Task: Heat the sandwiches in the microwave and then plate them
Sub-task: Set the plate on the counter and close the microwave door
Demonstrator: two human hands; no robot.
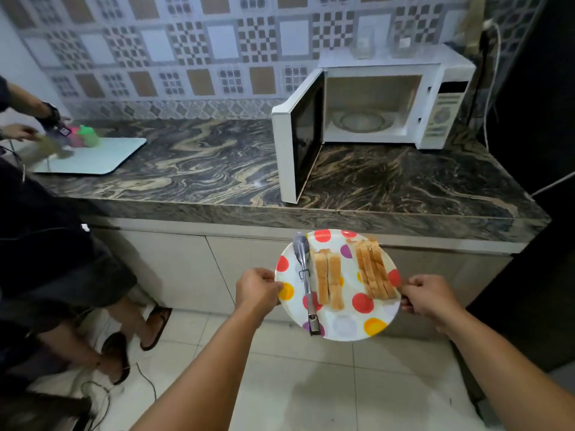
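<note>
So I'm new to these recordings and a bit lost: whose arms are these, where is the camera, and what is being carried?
The camera sits on a person's head, looking down, so the two bare arms are theirs. The left hand and right hand each grip an edge of a round white plate with coloured dots. On it lie two groups of sliced bread sandwiches and metal tongs. Ahead, on the dark marbled counter, a white microwave stands with its door open and nothing inside but its turntable. Another person stands at the left.
</note>
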